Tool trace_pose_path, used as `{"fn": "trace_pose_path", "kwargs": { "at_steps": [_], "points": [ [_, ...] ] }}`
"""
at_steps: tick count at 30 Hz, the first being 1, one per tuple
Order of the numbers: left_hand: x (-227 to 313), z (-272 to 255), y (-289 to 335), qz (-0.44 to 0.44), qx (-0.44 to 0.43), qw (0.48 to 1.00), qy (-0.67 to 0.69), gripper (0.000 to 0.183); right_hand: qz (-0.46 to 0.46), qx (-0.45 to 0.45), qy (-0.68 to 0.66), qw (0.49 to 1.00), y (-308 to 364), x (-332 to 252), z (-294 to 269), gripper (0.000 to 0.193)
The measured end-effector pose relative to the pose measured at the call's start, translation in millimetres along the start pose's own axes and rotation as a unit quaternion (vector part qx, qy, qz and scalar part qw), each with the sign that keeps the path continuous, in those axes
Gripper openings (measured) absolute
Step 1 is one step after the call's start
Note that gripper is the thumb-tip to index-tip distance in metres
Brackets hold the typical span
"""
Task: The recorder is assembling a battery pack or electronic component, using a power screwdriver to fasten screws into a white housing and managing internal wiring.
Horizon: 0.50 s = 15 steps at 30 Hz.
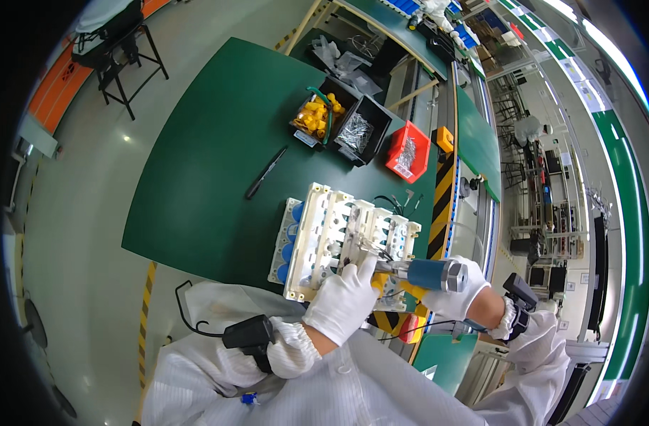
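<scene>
My gloved right hand [458,290] is wrapped round a power screwdriver [427,273] with a blue barrel, a grey end cap and yellow parts. The tool lies almost level, its metal front end pointing left over a white plastic housing [331,227]. My left hand [344,302], also in a white glove, rests at the housing's near side. Its thumb and fingers are drawn together close to the tool's tip; what they pinch, if anything, is hidden. The housing has several rows of slots, blue round parts [287,253] along its left side, and thin dark wires [395,206] at its far right.
Beyond the housing, on the green table [196,170], stand black bins of yellow parts [316,117] and metal pieces [355,133]. A red bin [409,150] of small metal parts is to their right. A black pen-like tool [266,172] lies left. Striped tape [441,206] edges the conveyor.
</scene>
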<state>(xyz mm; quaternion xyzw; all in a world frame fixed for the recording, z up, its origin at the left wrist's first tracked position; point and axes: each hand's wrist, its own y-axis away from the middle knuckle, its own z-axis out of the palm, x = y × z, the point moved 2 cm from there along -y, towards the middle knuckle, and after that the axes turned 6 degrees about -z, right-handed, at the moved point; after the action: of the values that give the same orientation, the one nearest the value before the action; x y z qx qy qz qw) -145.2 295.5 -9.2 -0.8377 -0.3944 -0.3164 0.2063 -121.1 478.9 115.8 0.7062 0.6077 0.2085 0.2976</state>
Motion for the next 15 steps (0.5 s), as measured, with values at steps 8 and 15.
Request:
{"fn": "trace_pose_path", "kwargs": {
  "at_steps": [8,15],
  "points": [
    [-0.2,1.9,-0.2,0.098,-0.006,0.991,-0.088,0.016,-0.095,0.306,-0.455,0.831,18.8,106.8,64.1,0.024],
    [-3.3,3.9,2.9,0.089,-0.056,0.991,-0.079,0.030,0.033,0.516,-0.549,0.657,-109.3,189.6,85.7,0.024]
  ]
}}
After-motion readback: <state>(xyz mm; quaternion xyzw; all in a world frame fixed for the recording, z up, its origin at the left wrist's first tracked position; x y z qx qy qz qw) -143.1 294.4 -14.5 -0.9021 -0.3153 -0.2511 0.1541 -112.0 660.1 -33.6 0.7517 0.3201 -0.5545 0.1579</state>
